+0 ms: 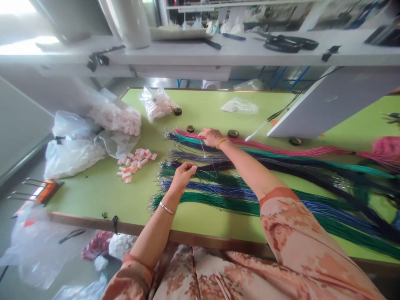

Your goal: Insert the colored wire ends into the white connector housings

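Observation:
My left hand [183, 177] is closed in a pinch on a small white connector [194, 168], with thin wires trailing from it. It is held over the dark wire bundles. My right hand [211, 137] lies at the far side, fingers closed on a pink wire at the bundle of pink wires [265, 146]; a loose end hangs below it. Alongside run teal wires [353, 166], grey wires [215, 157], blue wires [215, 188] and green wires [231, 205], their metal-tipped ends gathered at the left. White-and-orange connector pieces [136, 162] lie in a loose pile left of the wires.
Plastic bags of parts [73, 154] stand at the left of the green table [103, 196]. Black tape rolls [233, 133] sit beyond the wires. A grey panel [315, 104] rises at the right, and a shelf [187, 56] with black scissors [290, 43] crosses the back.

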